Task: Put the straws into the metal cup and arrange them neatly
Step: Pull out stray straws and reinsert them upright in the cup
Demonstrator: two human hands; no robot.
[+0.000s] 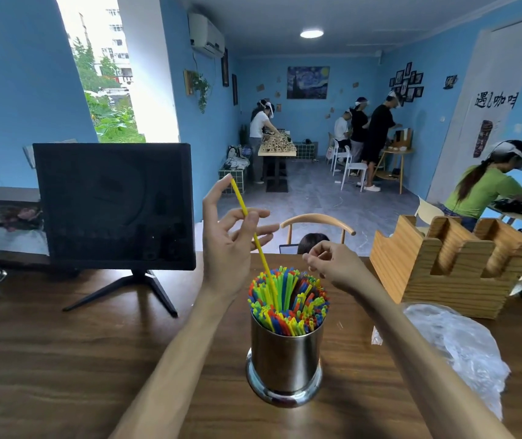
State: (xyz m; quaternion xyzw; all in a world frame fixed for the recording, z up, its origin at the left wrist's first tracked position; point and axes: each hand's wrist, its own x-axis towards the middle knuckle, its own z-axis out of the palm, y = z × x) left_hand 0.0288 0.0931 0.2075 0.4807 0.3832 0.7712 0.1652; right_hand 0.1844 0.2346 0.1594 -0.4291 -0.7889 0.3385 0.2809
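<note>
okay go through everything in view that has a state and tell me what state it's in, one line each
metal cup: upright on the table, packed with straws
yellow straw: tilted, lower end in the cup, top sticking out above the rest
left hand: holds the yellow straw
right hand: above the cup's right rim, fingers loosely curled, grip unclear
monitor: screen dark
plastic bag: crumpled on the table
ceiling light: on

Your left hand (pixel 231 245) pinches a yellow straw (pixel 254 239) above the metal cup (pixel 285 356) of straws (pixel 288 299); your right hand (pixel 335 264) hovers beside it, fingers curled.
</note>
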